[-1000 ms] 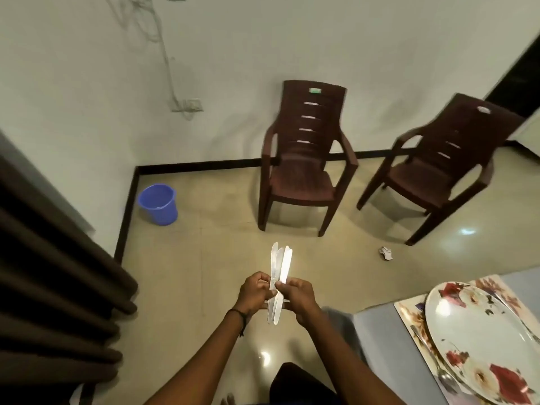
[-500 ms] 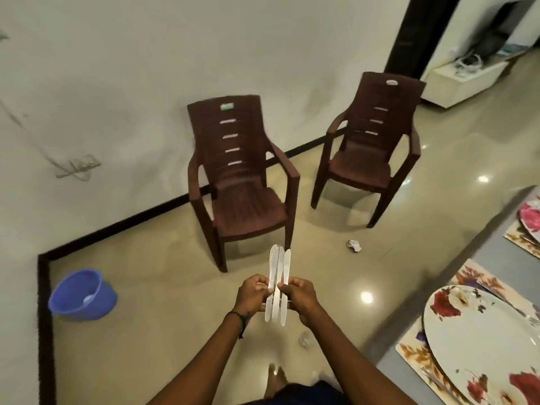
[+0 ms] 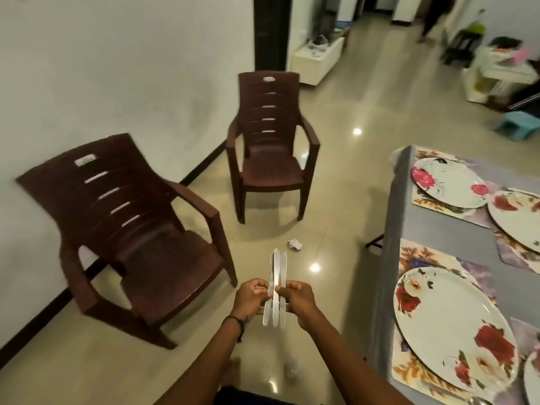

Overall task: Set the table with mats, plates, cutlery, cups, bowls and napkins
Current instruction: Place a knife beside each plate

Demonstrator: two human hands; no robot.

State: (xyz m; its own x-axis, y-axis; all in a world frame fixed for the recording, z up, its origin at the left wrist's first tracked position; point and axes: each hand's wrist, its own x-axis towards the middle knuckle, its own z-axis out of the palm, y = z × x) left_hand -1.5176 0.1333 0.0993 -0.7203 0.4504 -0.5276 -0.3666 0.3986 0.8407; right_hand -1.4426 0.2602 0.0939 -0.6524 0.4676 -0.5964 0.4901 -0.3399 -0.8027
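Observation:
Both my hands hold a small bunch of clear plastic knives (image 3: 277,276) upright in front of me, over the floor. My left hand (image 3: 251,296) pinches them from the left and my right hand (image 3: 301,299) pinches them from the right, at about mid-length. At the right stands the grey table (image 3: 388,258). A floral plate (image 3: 450,331) lies on a floral mat (image 3: 415,258) at its near edge. Farther back a second floral plate (image 3: 447,182) sits on its mat (image 3: 423,200), and a third plate (image 3: 517,217) shows at the right border.
Two dark brown plastic chairs stand on the tiled floor: one (image 3: 140,229) close on my left, one (image 3: 271,147) farther ahead by the wall. A crumpled bit of paper (image 3: 294,244) lies on the floor. A white cabinet (image 3: 318,59) and clutter stand farther back.
The view has swung to the right: the blue bucket has left the picture and more of the table with its plates has come in. My hands still hold the knives the same way.

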